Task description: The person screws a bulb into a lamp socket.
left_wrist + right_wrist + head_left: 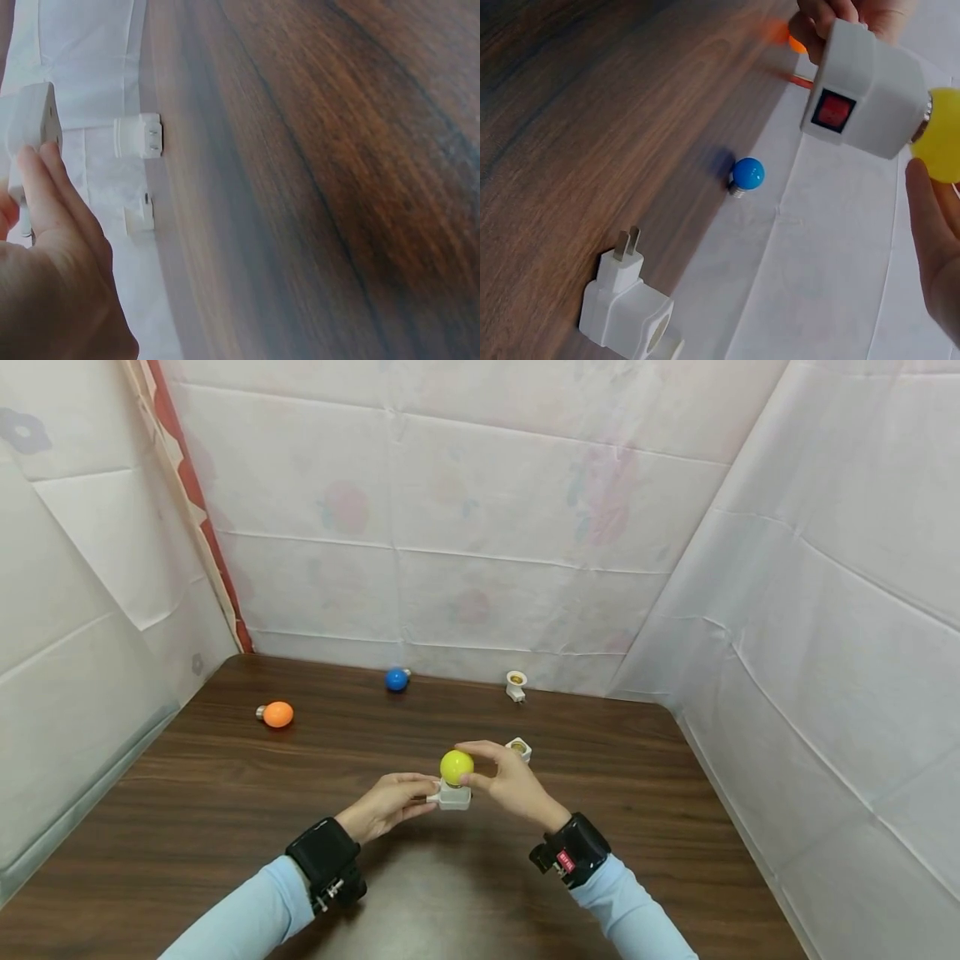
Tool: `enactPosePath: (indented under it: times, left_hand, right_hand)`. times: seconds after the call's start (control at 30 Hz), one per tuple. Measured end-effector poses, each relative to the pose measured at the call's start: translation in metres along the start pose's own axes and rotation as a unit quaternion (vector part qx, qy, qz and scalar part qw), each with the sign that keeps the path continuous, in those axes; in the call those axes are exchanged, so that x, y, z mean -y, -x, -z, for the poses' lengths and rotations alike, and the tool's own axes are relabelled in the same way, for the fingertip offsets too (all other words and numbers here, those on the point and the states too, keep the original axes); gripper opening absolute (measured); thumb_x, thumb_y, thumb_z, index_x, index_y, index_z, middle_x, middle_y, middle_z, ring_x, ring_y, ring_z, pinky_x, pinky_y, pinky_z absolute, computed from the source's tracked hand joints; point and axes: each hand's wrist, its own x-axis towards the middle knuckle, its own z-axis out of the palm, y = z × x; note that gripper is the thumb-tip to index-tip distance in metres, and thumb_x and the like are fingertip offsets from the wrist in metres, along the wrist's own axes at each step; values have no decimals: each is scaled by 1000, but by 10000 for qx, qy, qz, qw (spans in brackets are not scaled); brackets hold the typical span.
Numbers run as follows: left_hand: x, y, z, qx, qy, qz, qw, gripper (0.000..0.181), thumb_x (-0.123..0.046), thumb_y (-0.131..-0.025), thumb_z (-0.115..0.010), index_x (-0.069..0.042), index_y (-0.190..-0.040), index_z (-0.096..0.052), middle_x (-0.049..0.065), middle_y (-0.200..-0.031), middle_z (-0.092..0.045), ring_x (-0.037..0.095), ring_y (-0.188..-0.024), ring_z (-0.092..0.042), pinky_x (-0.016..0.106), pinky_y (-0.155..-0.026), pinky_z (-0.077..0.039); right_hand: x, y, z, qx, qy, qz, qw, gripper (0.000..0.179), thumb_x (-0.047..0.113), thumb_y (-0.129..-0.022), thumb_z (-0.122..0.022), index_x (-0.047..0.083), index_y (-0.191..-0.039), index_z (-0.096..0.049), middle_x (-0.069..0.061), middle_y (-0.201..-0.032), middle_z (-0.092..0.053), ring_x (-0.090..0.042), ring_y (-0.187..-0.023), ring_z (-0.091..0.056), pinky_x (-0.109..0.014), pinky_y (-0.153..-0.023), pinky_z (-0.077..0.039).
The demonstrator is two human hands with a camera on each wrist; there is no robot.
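My left hand (390,803) grips a white lamp socket (453,798) by its side, above the table. A red rocker switch (833,112) on the socket shows in the right wrist view. In the socket's mouth stands a yellow light bulb (457,767), some of its metal base visible at the rim. My right hand (514,783) pinches the bulb between thumb and fingers, from the right. The left wrist view shows the left fingers (54,187) lying along the socket (34,112); the bulb is out of sight there.
Just behind my right hand, a second white socket (519,747) is partly hidden. A third socket (516,686) stands at the table's back edge. A blue bulb (396,680) lies at the back, an orange bulb (278,714) at the left. White sheeting (480,552) hangs around the table.
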Motion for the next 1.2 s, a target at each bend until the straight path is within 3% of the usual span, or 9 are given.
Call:
enactPosePath:
  times: [0.1, 0.27, 0.5, 0.63, 0.9, 1.07, 1.2]
  left_hand:
    - [0, -1, -1, -3, 21, -3, 10000, 42, -10, -90, -58, 12, -124, -47, 15, -111, -57, 14, -88, -62, 25, -83, -52]
    - [-1, -2, -2, -32, -49, 29, 10000, 41, -11, -89, -59, 10, -123, -49, 16, -114, -57, 15, -89, -63, 26, -84, -52]
    - [-4, -3, -2, -17, -157, 31, 9999, 40, -12, -89, -59, 9, -122, -50, 17, -115, -57, 15, -89, -63, 27, -85, -52]
    - [-4, -3, -3, 43, -167, 36, 9998, 40, -11, -89, -59, 10, -122, -51, 16, -114, -58, 14, -88, -63, 26, -83, -52]
    - [-2, -1, -2, 68, -235, 116, 9996, 41, -12, -88, -61, 9, -122, -51, 17, -115, -58, 15, -88, -63, 27, -83, -53]
    - [0, -1, -1, 107, -187, 120, 9997, 41, -11, -88, -61, 10, -122, -51, 17, -113, -58, 15, -87, -63, 25, -82, -53]
    - [1, 0, -1, 106, -152, 121, 9998, 41, -10, -88, -60, 11, -122, -50, 16, -112, -58, 15, -87, -63, 25, -81, -53]
  right_hand:
    - [5, 3, -2, -283, -113, 7, 9995, 44, 14, -78, -72, 5, -119, -58, -8, -118, -60, -21, -108, -58, -33, -86, -52]
    - [24, 8, 0, -485, -428, 77, 9979, 44, 5, -76, -72, -8, -115, -56, -19, -114, -58, -30, -102, -60, -41, -82, -53]
    - [35, 10, 2, -465, -291, 81, 9985, 46, 5, -77, -70, -7, -118, -53, -21, -117, -56, -31, -105, -58, -45, -84, -51]
    - [33, 11, 4, -319, -209, -55, 9993, 50, 10, -79, -70, -2, -124, -51, -20, -124, -52, -31, -114, -52, -46, -90, -48]
    - [19, 9, 8, 523, -1251, 18, 9908, 49, 0, -91, -51, -4, -137, -35, -19, -143, -36, -31, -133, -33, -51, -106, -30]
    - [1, 4, 1, 784, -1217, 134, 9894, 46, -1, -92, -48, 7, -137, -42, -8, -141, -42, -21, -130, -38, -43, -106, -34]
    - [-1, 4, -1, 776, -1096, 235, 9907, 45, -2, -91, -49, 8, -134, -46, -9, -137, -46, -20, -125, -44, -40, -103, -39]
